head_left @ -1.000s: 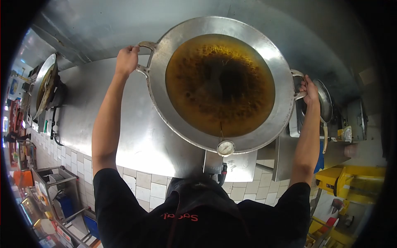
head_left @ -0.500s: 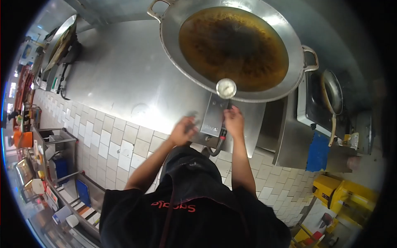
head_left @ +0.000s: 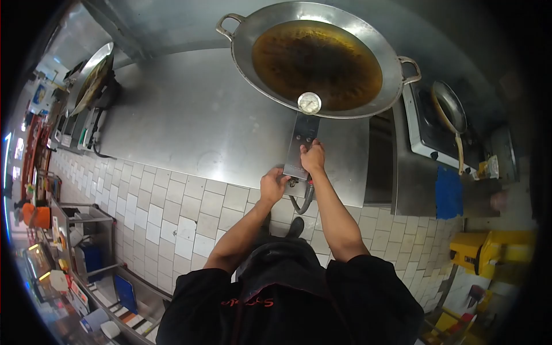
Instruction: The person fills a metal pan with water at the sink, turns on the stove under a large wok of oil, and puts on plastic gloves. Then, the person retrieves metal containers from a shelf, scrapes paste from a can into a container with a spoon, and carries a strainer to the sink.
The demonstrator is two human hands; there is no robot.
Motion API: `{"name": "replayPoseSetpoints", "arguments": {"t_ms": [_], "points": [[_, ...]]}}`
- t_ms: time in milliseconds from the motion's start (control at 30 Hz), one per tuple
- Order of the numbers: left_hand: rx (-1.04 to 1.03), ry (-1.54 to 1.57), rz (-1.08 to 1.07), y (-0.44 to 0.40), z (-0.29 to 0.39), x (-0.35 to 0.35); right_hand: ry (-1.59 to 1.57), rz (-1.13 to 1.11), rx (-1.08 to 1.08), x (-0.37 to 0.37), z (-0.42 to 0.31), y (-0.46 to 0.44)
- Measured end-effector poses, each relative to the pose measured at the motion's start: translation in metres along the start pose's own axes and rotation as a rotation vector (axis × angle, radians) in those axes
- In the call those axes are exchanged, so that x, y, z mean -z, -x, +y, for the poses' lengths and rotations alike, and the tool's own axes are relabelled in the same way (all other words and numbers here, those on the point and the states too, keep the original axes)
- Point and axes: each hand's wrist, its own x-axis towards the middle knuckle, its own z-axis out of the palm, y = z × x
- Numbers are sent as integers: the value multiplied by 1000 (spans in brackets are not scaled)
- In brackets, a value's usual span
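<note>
A large two-handled wok (head_left: 244,69) holds dark brown oil (head_left: 316,63). A round dial thermometer (head_left: 309,103) sits at its near rim. Below it, a flat metal burner box (head_left: 295,158) with two small knobs or screws juts toward me. My right hand (head_left: 313,157) is closed at the box's right side, fingertips on its face near the knobs; what they grip is hidden. My left hand (head_left: 273,185) is at the box's lower left corner, fingers bent around it beside a small fitting (head_left: 293,181). A grey ribbed hose (head_left: 307,202) curves down below the box.
A steel counter (head_left: 172,109) stretches left. To the right, a frying pan (head_left: 448,106) rests on a portable stove (head_left: 422,129). A blue cloth or sheet (head_left: 449,192) hangs at the right counter's front. A shelved metal cart (head_left: 86,221) stands left on the tiled floor (head_left: 201,207).
My left hand has moved right, from beside the box to its lower corner. My right hand has shifted to the box's upper face. The camera view has shifted too.
</note>
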Motion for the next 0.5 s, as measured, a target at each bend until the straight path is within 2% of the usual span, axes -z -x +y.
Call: {"name": "replayPoseSetpoints", "arguments": {"t_ms": [133, 200, 400, 500], "points": [[-57, 22, -16, -3, -6, 7, 38, 26, 45, -8, -1, 3], [-13, 33, -55, -5, -5, 12, 37, 58, 58, -13, -1, -4], [-49, 12, -23, 0, -20, 22, 0, -58, 20, -14, -16, 13], [-61, 71, -21, 1, -24, 31, 21, -60, 67, -26, -16, 14]]}}
